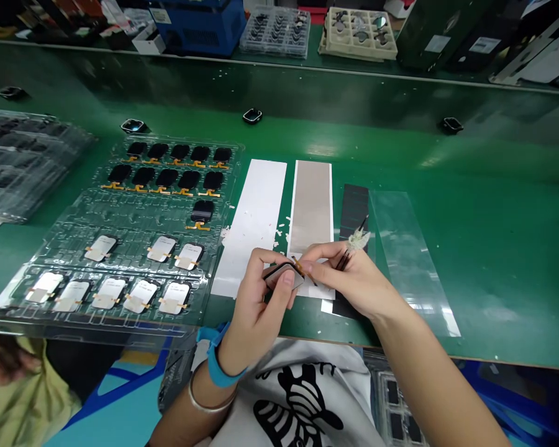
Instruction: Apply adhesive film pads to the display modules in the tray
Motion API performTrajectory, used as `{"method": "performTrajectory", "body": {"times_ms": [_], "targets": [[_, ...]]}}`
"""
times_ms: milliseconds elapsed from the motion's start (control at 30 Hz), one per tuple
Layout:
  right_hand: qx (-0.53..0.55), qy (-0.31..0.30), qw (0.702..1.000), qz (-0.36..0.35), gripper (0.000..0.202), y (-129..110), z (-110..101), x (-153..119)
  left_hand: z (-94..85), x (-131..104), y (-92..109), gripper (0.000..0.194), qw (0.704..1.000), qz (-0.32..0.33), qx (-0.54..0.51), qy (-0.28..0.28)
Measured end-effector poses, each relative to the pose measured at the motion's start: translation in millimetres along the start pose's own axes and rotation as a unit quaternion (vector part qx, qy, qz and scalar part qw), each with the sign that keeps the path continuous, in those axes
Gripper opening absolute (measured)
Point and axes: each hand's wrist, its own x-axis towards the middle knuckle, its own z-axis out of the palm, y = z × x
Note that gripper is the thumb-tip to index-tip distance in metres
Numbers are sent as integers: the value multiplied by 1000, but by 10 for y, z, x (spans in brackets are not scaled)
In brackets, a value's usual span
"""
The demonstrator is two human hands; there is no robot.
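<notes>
Screen (297, 279), small and tilted, sits in the left hand (261, 298), raised above the bench (503, 248) near the lower ends of the white sheet (261, 211) and the tan sheet (312, 198). The left thumb presses on its face while the other fingers curl behind, grasping it firmly. The right thumb and forefinger appear to pinch the orange ribbon (299, 266) at its edge; the exact contact is too small to tell. The right hand (349, 273) also carries dark tweezers (342, 259), with a pale clump (358, 239) around them.

The ribbon looks the weakest point: pulling or bending it sharply could crease or tear it. Too much thumb pressure could crack the screen or leave smudges, since the fingers are bare. A loosened left grip might let it slip onto the bench. The tucked tweezers could scratch it if the right wrist turns inward. Loose white scraps (279, 234) lie beside the sheets and might stick to any tacky surface brought down there.
</notes>
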Motion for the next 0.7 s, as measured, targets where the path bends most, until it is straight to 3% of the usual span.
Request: {"method": "performTrajectory", "body": {"times_ms": [200,433,700], "targets": [[-15,19,1000,-7,19,8,7,-12,0,5,-16,2,1000,-16,24,2],[-168,131,973,-93,12,49,69,-46,-15,-18,26,8,998,-57,-1,-23],[-228,131,955,-137,9,94,114,-87,10,6,-46,3,1000,-20,0,-3]]}}
